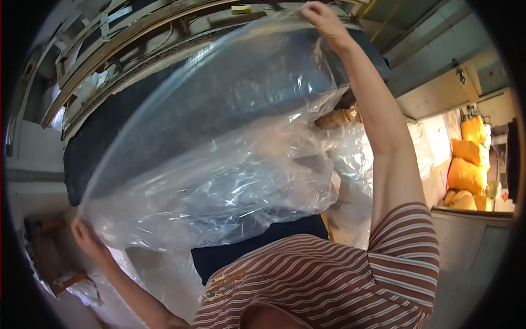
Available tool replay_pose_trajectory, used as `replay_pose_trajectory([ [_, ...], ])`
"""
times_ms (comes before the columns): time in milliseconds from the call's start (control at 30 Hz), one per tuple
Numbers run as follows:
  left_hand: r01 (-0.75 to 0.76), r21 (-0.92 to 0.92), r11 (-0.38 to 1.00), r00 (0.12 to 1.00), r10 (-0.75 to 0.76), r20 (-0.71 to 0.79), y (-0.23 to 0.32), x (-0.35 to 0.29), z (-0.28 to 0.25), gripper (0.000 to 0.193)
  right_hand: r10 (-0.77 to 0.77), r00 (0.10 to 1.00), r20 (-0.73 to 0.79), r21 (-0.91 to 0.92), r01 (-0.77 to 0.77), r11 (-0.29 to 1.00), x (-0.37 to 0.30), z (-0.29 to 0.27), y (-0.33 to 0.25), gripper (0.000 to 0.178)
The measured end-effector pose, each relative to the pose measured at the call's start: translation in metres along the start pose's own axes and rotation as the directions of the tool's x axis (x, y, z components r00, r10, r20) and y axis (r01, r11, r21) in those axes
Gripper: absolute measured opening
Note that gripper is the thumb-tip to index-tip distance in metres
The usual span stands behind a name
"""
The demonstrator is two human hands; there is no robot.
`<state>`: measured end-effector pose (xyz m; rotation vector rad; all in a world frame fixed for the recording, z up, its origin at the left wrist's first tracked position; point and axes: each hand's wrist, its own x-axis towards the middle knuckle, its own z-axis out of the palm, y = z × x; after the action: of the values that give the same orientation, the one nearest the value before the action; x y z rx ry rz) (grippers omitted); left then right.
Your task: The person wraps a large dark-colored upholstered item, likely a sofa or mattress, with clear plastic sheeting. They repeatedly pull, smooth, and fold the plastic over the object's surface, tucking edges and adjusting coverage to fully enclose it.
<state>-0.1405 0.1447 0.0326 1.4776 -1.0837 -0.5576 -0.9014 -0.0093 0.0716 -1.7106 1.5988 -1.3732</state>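
1. Here, the space beyond both grips is bounded by wooden rails (pixel 118 55); just outward of the left grip, a brown stand (pixel 52 249) is seen.
2. Well to the right of the right grip, yellow sacks (pixel 467 170) are stacked; their contents cannot be told.
3. The film (pixel 235 203) is clamped at its edge by the left hand (pixel 86 237) and the right hand (pixel 323 21), spread between them and crumpled on the near side.
4. Beyond the left grip, a strip of dark top (pixel 93 140) is left uncovered between film edge and rails.
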Motion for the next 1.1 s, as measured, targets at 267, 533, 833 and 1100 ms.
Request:
replay_pose_trajectory([
  [267,-0.357,0.313,0.88,0.934,0.341,0.106,-0.032,0.149,0.165,0.03,-0.099,0.838,-0.537,-0.235,-0.036,0.971,0.0,0.025,0.062,0.02],
  [533,-0.222,0.126,0.967,0.974,0.214,0.075,-0.023,0.199,0.23,0.028,0.018,0.835,-0.55,-0.213,-0.162,0.964,0.023,0.011,0.086,0.017],
  [833,-0.247,0.4,0.883,0.965,0.263,0.014,-0.039,0.229,0.231,0.034,-0.101,0.753,-0.65,-0.416,-0.241,0.877,0.029,0.018,0.084,0.041],
  [1100,-0.181,0.293,0.939,0.979,0.202,-0.041,-0.048,0.228,0.214,0.044,-0.03,0.692,-0.721,-0.26,-0.231,0.938,0.03,0.013,0.077,0.033],
])
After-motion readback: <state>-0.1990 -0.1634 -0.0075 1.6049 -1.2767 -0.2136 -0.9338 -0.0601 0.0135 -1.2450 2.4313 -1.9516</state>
